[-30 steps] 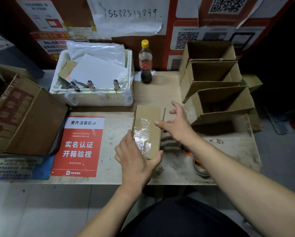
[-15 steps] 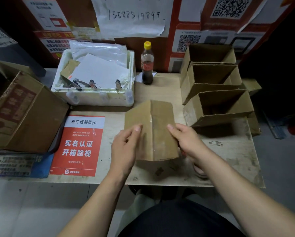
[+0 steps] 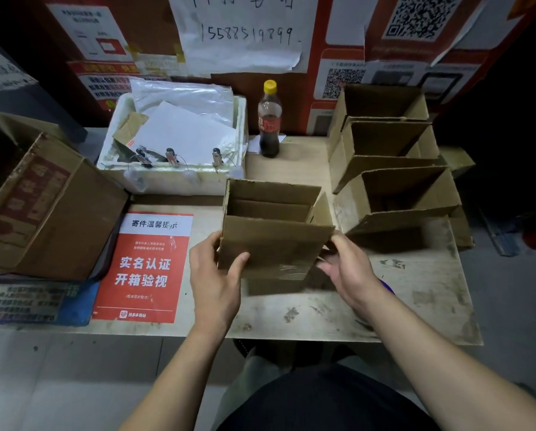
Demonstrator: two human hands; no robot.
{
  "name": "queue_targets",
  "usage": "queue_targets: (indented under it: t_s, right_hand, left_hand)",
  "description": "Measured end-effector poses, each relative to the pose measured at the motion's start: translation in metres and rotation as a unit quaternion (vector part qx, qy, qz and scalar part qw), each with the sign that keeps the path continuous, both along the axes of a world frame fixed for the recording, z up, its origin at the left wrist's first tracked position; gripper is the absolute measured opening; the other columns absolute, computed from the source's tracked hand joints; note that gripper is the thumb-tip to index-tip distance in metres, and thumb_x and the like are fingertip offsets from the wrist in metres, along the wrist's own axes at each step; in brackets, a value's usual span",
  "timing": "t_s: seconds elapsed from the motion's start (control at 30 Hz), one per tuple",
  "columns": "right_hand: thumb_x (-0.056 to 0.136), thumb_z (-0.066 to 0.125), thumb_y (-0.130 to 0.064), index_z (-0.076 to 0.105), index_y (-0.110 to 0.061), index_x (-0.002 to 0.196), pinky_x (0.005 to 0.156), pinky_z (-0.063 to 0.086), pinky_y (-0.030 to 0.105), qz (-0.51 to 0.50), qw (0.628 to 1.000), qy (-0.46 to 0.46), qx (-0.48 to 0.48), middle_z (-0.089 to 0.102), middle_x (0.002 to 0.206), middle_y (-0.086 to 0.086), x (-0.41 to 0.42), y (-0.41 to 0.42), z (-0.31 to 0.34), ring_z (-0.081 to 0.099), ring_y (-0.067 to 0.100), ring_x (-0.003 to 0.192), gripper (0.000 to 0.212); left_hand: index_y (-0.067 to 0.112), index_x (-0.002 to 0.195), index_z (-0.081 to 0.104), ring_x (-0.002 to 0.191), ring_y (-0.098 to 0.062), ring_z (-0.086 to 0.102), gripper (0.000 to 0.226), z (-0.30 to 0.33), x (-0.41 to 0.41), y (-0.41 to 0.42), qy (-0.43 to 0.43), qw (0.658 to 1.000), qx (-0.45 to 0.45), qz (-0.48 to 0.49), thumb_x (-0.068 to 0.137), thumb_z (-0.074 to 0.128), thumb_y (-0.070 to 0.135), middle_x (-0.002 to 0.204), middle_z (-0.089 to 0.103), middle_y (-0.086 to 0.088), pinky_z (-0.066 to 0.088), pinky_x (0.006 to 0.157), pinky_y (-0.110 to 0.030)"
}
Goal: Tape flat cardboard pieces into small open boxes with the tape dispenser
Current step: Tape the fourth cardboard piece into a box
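Box held open-side up over the worktop (image 3: 322,312).

At mid-worktop the box (image 3: 276,241) is gripped at its near lower corners: the left hand (image 3: 215,284) is curled round the left corner, the right hand (image 3: 347,272) round the right. It is judged light, thin-walled and easily crushed, and best held by the taped base edges.

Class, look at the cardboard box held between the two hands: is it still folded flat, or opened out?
Opened out: the cardboard box shows four standing walls around a hollow, open-topped interior.
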State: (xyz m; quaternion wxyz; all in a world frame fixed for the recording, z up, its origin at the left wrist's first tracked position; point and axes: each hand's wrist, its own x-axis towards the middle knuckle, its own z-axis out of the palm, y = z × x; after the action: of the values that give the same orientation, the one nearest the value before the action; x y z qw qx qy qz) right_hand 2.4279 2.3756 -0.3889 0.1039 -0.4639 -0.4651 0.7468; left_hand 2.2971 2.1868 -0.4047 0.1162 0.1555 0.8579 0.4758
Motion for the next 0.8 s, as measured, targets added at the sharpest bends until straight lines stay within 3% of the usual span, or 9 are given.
queue_targets:
  t_s: [0.07,0.17,0.23,0.33,0.47,0.53,0.6,0.7,0.8]
  right_hand:
    - [0.11,0.034,-0.023,0.067,-0.032,0.116,0.106,0.05,0.047,0.032,0.999,-0.017,0.027,0.07,0.12,0.001,0.009,-0.004,0.001,0.062,0.018,0.119,0.034]
    - [0.111,0.031,-0.036,0.051,-0.037,0.144,0.115,0.042,0.047,0.125,0.977,-0.113,0.131,0.051,0.145,-0.009,0.017,-0.006,-0.015,0.049,0.013,0.133,0.038]
    - [0.112,0.033,-0.033,0.047,-0.032,0.15,0.112,0.043,0.039,0.076,0.984,-0.123,0.101,0.053,0.139,-0.012,0.018,-0.007,-0.02,0.052,0.009,0.127,0.04]
    - [0.11,0.038,-0.016,0.056,-0.03,0.135,0.109,0.048,0.036,0.011,0.991,-0.116,0.065,0.064,0.124,-0.007,0.019,-0.007,-0.025,0.063,0.012,0.116,0.033]
    - [0.103,0.05,-0.002,0.048,-0.027,0.146,0.116,0.043,0.041,0.036,0.988,-0.117,0.095,0.055,0.147,-0.003,0.018,-0.008,-0.028,0.053,0.014,0.134,0.051]
    - [0.103,0.049,0.001,0.036,-0.025,0.156,0.114,0.04,0.033,0.032,0.988,-0.11,0.102,0.047,0.153,-0.004,0.01,-0.006,-0.026,0.045,0.014,0.142,0.061]
    - [0.103,0.049,-0.001,0.025,-0.026,0.161,0.113,0.038,0.032,0.025,0.987,-0.115,0.11,0.04,0.159,-0.001,-0.002,0.002,-0.026,0.04,0.016,0.146,0.067]
    - [0.103,0.051,-0.003,0.018,-0.03,0.163,0.12,0.035,0.042,0.017,0.985,-0.128,0.117,0.033,0.165,0.002,-0.022,0.019,-0.03,0.035,0.019,0.15,0.073]
    - [0.102,0.051,-0.001,0.018,-0.032,0.163,0.12,0.034,0.044,0.003,0.983,-0.132,0.127,0.032,0.166,0.002,-0.045,0.037,-0.031,0.032,0.019,0.152,0.076]
  left_hand:
    - [0.024,0.139,0.052,0.119,-0.011,0.049,0.054,-0.006,0.005,0.0,0.017,1.0,-0.013,-0.01,0.091,0.076,0.018,0.127,0.055,0.006,0.042,0.102,-0.026]
    - [0.03,0.141,0.052,0.121,-0.01,0.048,0.053,-0.029,0.003,-0.004,-0.019,0.997,-0.062,-0.045,0.093,0.072,0.019,0.128,0.057,0.017,0.039,0.102,-0.029]
    - [0.036,0.142,0.049,0.126,-0.01,0.053,0.055,-0.039,0.003,-0.006,-0.099,0.989,-0.073,-0.084,0.093,0.072,0.023,0.133,0.058,0.02,0.045,0.105,-0.033]
    - [0.043,0.149,0.038,0.131,-0.003,0.049,0.067,-0.045,0.001,-0.006,-0.141,0.982,-0.062,-0.112,0.095,0.069,0.02,0.145,0.052,0.022,0.042,0.107,-0.029]
    - [0.047,0.148,0.038,0.129,0.005,0.046,0.067,-0.042,-0.008,0.011,-0.167,0.977,-0.038,-0.128,0.095,0.067,0.017,0.14,0.052,0.03,0.039,0.101,-0.022]
    - [0.047,0.148,0.038,0.13,0.002,0.046,0.066,-0.039,-0.016,0.028,-0.177,0.975,-0.027,-0.134,0.095,0.066,0.017,0.14,0.052,0.028,0.04,0.1,-0.02]
    - [0.046,0.147,0.04,0.134,-0.005,0.046,0.066,-0.038,-0.027,0.047,-0.187,0.973,-0.022,-0.137,0.094,0.066,0.018,0.142,0.054,0.021,0.043,0.108,-0.03]
    - [0.048,0.144,0.04,0.133,-0.009,0.048,0.068,-0.037,-0.045,0.075,-0.192,0.971,-0.02,-0.141,0.087,0.065,0.022,0.141,0.055,0.017,0.045,0.113,-0.044]
    - [0.05,0.141,0.042,0.123,0.002,0.054,0.07,-0.037,-0.065,0.101,-0.212,0.968,0.009,-0.135,0.089,0.064,0.009,0.131,0.06,0.021,0.048,0.099,-0.025]
